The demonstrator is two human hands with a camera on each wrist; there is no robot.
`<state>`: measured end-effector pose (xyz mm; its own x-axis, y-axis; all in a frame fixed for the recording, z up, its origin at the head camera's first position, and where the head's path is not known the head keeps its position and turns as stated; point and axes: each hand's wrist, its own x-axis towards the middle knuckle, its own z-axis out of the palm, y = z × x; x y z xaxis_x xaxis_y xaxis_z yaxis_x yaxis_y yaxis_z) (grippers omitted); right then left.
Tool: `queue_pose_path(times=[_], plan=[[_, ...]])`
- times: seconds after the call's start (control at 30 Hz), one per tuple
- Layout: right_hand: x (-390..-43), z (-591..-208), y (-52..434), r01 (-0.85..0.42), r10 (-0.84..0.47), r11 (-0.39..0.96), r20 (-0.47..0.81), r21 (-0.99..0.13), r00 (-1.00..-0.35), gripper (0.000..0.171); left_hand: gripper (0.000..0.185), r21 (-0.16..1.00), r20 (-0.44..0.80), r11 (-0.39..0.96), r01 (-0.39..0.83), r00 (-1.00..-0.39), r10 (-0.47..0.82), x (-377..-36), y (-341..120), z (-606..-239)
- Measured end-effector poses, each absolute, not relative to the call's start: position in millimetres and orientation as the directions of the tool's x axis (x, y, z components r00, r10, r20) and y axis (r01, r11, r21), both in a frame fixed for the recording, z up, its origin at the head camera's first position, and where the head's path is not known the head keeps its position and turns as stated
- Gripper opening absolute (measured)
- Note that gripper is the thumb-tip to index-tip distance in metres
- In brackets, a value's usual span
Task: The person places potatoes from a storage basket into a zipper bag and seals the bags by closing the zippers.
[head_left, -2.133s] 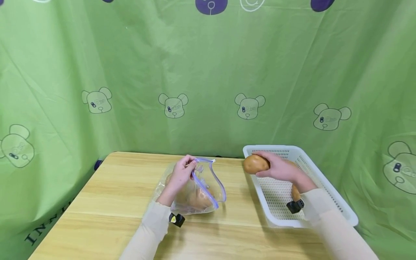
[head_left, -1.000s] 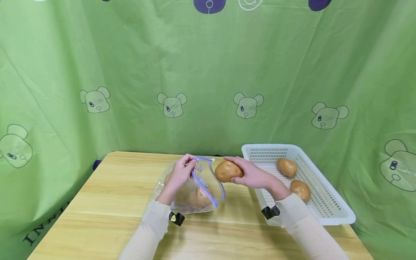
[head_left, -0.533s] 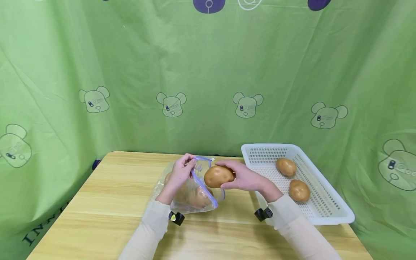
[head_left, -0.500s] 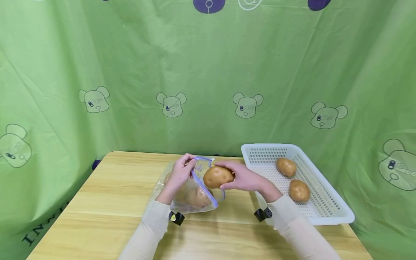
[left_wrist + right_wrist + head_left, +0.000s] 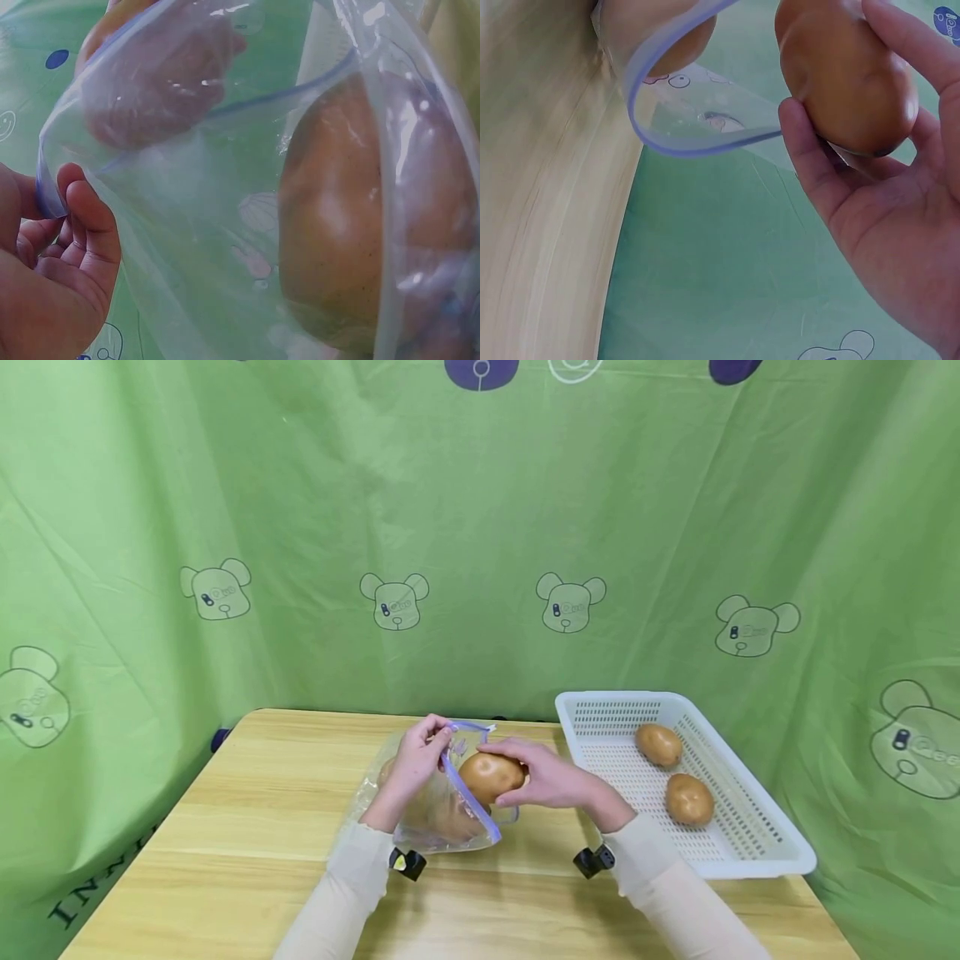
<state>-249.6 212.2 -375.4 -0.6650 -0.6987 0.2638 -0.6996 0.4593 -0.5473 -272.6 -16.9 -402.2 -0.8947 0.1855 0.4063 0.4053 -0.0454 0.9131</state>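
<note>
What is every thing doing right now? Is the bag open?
Bag: open, lying on the table, potatoes inside.
Left hand: pinching the bag's rim.
Right hand: gripping a potato.
Potato: held at the bag's mouth.
Basket: on the table, holding two potatoes.

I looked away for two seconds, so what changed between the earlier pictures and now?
The right hand carried its potato leftward from over the white basket to the open mouth of the clear zip bag, gripping it throughout. With the hand gone, two potatoes show in the basket. The left hand kept pinching the bag's rim open; bag and basket stayed put on the table.
</note>
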Motion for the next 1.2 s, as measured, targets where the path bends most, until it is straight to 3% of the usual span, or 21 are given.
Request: queue_pose_path(times=[0.43,0.67,1.2], plan=[[-245.8,-381.4,203.6,-0.650,-0.716,0.405,0.220,-0.643,-0.663,0.062,0.016,0.953,0.300,-0.016,0.302,-0.937,0.181,-271.8,-15.9,-395.8],[-245.7,-385.5,198.8,-0.602,-0.692,0.425,0.186,-0.676,-0.698,0.060,0.012,0.947,0.316,0.002,0.322,-0.930,0.186,-252.3,-16.7,-372.2],[-246.7,-396.5,197.4,-0.534,-0.663,0.410,0.160,-0.739,-0.731,0.060,0.015,0.944,0.326,-0.005,0.331,-0.927,0.186,-250.8,-15.0,-370.7]])
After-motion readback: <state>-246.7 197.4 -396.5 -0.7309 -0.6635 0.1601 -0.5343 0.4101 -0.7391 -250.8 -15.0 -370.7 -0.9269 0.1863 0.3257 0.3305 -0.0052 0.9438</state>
